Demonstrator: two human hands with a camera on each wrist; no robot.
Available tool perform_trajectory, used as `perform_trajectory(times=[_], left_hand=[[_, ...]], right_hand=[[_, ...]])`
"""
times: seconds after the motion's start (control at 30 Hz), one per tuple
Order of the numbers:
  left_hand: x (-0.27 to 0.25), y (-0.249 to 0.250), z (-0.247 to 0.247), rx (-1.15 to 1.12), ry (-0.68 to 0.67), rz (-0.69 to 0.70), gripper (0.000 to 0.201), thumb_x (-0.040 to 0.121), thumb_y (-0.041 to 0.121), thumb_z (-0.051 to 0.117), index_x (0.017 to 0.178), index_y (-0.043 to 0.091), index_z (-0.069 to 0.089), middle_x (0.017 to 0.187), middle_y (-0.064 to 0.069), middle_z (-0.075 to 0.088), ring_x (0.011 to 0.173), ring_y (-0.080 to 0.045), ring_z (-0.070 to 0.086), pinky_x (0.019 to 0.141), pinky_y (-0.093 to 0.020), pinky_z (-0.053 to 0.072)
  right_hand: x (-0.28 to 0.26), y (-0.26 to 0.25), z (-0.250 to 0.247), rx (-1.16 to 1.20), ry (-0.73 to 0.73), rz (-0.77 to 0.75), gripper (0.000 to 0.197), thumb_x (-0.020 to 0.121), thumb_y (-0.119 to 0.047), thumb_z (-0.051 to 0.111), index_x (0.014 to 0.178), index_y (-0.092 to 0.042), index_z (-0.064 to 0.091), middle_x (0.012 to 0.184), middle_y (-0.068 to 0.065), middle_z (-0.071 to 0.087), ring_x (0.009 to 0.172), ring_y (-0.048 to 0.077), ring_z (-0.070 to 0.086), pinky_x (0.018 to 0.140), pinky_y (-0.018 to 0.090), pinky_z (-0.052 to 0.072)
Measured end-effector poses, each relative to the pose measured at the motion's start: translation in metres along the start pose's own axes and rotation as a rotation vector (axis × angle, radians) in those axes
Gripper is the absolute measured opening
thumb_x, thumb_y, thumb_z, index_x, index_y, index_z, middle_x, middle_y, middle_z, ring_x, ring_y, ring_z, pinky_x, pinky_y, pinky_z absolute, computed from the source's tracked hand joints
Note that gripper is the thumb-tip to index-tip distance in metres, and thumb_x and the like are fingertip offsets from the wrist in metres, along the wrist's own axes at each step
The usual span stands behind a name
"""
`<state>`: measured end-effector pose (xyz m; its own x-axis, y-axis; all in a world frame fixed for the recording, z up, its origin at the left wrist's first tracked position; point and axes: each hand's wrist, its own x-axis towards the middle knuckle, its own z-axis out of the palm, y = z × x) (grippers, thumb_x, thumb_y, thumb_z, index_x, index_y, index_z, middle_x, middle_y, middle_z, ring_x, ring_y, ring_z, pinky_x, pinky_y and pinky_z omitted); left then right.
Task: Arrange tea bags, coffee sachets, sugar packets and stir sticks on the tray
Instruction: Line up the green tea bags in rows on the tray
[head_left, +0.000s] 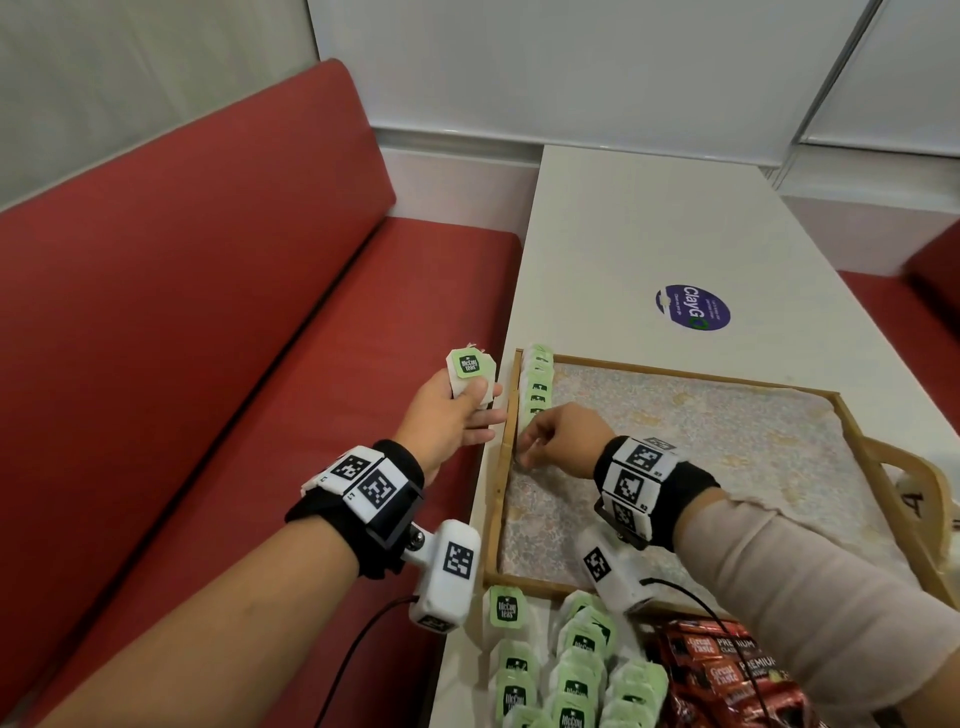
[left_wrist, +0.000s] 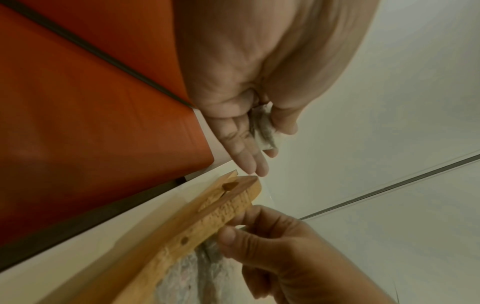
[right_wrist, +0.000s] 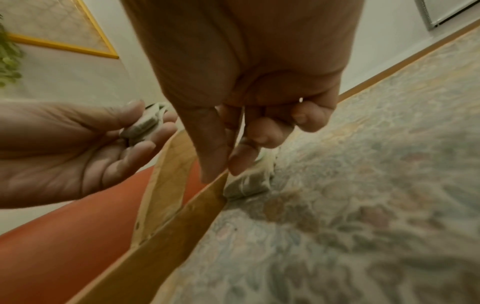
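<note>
Left hand (head_left: 451, 415) grips a small tea bag stack (head_left: 471, 375) off the tray's (head_left: 506, 467) left rim. Right hand (head_left: 558, 439), fingers curled, pinches one bag (right_wrist: 245, 183) against the row (head_left: 537, 384) inside that rim. Loose tea bags (head_left: 571, 670) and coffee sachets (head_left: 722, 670) lie near the tray's front edge.

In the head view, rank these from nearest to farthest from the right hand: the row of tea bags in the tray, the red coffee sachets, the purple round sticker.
From the right hand:
1. Row of tea bags, along the tray's left rim, right at the fingers.
2. Purple round sticker, on the table beyond the tray.
3. Red coffee sachets, off the tray at the table's near end.
</note>
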<state>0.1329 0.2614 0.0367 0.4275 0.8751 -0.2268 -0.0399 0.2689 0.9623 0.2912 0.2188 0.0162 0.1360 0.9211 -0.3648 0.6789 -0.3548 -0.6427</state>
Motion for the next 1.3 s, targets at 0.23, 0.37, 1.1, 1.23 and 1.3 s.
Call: perform_trajectory(times=[0.23,0.37,1.1,1.23,1.3], left_hand=[[-0.001,-0.001,0.0,0.003,-0.005,-0.001,0.02,0.102,0.017,0.041,0.12,0.016,0.048,0.102,0.001,0.065,0.08,-0.012,0.066,0.06,-0.019,0.055],[-0.001,-0.001,0.0,-0.006,-0.018,-0.001,0.017,0.102,0.017,0.039,0.115,0.016,0.049,0.101,0.001,0.065,0.08,-0.012,0.066,0.061,-0.019,0.054],[-0.009,0.004,0.01,0.007,-0.064,0.006,0.023,0.094,0.0,0.052,0.114,0.01,0.055,0.099,-0.003,0.067,0.084,-0.011,0.066,0.063,-0.016,0.056],[-0.01,0.004,0.011,0.016,-0.072,0.012,0.018,0.095,0.006,0.053,0.112,0.01,0.056,0.098,-0.003,0.068,0.081,-0.009,0.068,0.064,-0.018,0.057],[-0.009,0.004,0.011,0.008,-0.036,0.011,0.017,0.098,0.013,0.047,0.114,0.008,0.053,0.103,-0.007,0.067,0.082,-0.012,0.068,0.066,-0.02,0.058]], right_hand=[[0.006,0.0,-0.001,-0.099,0.111,0.058,0.025,0.076,-0.013,0.072,0.063,-0.022,0.052,0.068,-0.006,0.057,0.072,0.015,0.055,0.06,0.022,0.043],[0.002,0.001,-0.001,-0.135,0.04,0.045,0.024,0.072,-0.016,0.078,0.067,-0.02,0.055,0.066,-0.007,0.055,0.068,0.012,0.053,0.059,0.02,0.043],[-0.016,-0.022,-0.021,0.329,0.202,-0.247,0.015,0.086,-0.019,0.068,0.073,-0.016,0.06,0.06,-0.003,0.056,0.044,0.0,0.046,0.053,0.018,0.042],[-0.016,-0.015,-0.024,0.437,0.19,-0.236,0.019,0.086,-0.012,0.067,0.069,-0.013,0.059,0.058,-0.002,0.053,0.041,0.0,0.044,0.047,0.014,0.04],[-0.014,-0.009,-0.027,0.428,0.202,-0.219,0.019,0.087,-0.013,0.067,0.069,-0.012,0.059,0.059,0.0,0.054,0.041,0.002,0.044,0.047,0.015,0.04]])
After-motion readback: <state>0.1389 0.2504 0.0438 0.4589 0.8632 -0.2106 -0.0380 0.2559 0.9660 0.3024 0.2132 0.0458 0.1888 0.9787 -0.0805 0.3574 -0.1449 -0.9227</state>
